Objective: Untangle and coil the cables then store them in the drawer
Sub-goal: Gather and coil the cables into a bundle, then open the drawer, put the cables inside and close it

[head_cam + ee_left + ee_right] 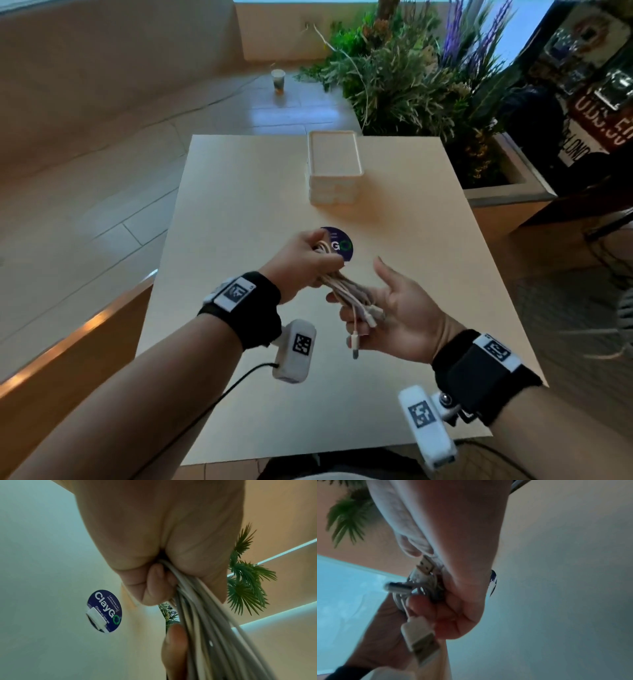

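A bundle of white cables (346,289) hangs above the beige table (239,205). My left hand (308,263) grips the bundle's upper end in a closed fist, and the strands (205,628) run out below the curled fingers (154,585). My right hand (394,308) is palm up under the lower end with its thumb spread away, and the cables lie across its loosely bent fingers. USB plugs (354,342) dangle off that hand, one plug (423,641) close to the right wrist camera. A white stacked drawer unit (334,168) stands shut at the table's far side.
A round dark blue sticker (337,245) lies on the table just beyond my hands. A planter with green and purple plants (411,78) borders the far right corner. A paper cup (278,80) stands on the tiled floor beyond. A wooden bench edge (68,359) runs along the left.
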